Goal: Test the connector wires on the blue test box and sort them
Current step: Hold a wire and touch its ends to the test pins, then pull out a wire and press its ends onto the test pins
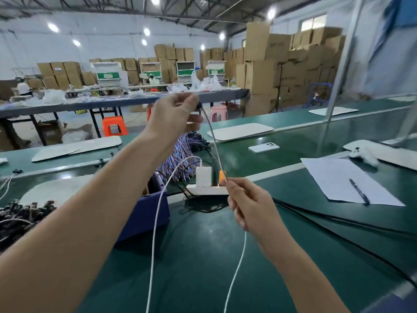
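My left hand (174, 114) is raised above the bench and pinches the dark connector end of a thin connector wire (213, 141). The wire runs taut down to my right hand (250, 204), which pinches its lower end just in front of the power strip. The blue test box (144, 216) sits on the green bench below my left forearm, partly hidden by it. A pile of colourful connector wires (185, 152) lies behind the box. A second heap of dark wires (20, 215) lies at the left edge.
A white power strip (207, 188) with a white charger and a white cable (158, 222) stands right of the box. A paper sheet (338, 179) with a pen, a phone (264, 147) and white trays (241, 131) lie on the green bench. Black cables (338, 227) cross at right.
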